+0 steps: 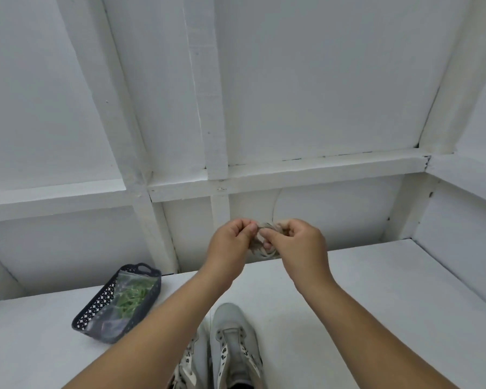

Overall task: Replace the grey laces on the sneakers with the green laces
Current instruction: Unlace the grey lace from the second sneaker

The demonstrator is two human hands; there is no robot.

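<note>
A bundle of coiled grey fabric laces (265, 242) hung between both hands, raised above the white surface (376, 290); the left hand (230, 245) and right hand (298, 245) each pinched it. Green laces (131, 297) lay bagged in a dark perforated plastic basket (96, 313), left of the grey sneakers (230, 346).

Two bare forearms enter from bottom edge. No sleeves visible up to frame edge. Left hand (230, 242) and right hand (300, 242) bare: no gloves, rings, watch or bracelet seen. Fingernails short, unpainted where visible.
</note>
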